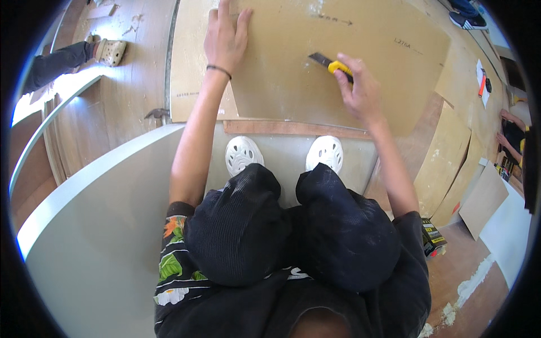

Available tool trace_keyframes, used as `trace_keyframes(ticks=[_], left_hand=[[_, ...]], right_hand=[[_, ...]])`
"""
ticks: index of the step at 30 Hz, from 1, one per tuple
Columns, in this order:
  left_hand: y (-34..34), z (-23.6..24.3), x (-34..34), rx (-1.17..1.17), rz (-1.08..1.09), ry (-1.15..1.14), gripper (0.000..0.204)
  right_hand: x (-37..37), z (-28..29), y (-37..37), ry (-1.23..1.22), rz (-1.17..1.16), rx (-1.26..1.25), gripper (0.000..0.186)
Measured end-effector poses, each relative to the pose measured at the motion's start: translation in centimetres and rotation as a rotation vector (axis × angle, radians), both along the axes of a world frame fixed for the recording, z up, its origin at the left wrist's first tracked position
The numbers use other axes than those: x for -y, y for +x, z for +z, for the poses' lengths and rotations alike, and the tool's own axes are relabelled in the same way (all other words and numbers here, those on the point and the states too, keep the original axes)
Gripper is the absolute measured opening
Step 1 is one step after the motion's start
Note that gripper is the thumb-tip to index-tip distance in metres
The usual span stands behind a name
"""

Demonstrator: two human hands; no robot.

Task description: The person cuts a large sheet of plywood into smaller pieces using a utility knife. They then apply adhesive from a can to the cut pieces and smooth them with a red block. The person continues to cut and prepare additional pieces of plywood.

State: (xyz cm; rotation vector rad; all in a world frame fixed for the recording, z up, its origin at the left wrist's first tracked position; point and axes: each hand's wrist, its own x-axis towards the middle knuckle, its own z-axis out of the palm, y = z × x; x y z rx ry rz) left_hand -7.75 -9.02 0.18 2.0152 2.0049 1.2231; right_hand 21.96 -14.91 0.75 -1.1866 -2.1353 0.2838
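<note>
A large tan board with printed markings lies flat in front of me over my white clogs, with a lighter strip along its left and a wooden batten under its near edge. My left hand rests on the board's upper left, fingers extended flat. My right hand grips a yellow utility knife, its dark blade extended toward the upper left, over the middle of the board.
A hammer lies left of the board. A curved pale panel fills the lower left. Other people's feet and arms show at the edges. An orange-handled tool, loose sheets and a dark box lie right.
</note>
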Motion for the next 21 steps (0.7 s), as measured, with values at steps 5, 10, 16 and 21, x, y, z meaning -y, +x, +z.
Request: trace_keyframes(ticks=[5, 10, 16, 21], left_hand=[[0.4, 1.9, -4.3, 0.203, -0.207, 0.041, 0.058], [1.5, 3.0, -12.0, 0.134, -0.266, 0.054, 0.056], [1.2, 0.6, -16.6, -0.034, -0.183, -0.299, 0.059], [1.0, -1.8, -16.6, -0.072, -0.199, -0.186, 0.060]], right_hand=[[-2.5, 1.2, 1.4, -0.088, -0.003, 0.013, 0.038], [-5.7, 3.2, 1.5, -0.143, -0.016, 0.093, 0.034], [-7.7, 4.2, 1.4, -0.111, 0.042, 0.102, 0.031], [-8.2, 4.4, 2.1, -0.130, 0.068, 0.142, 0.030]])
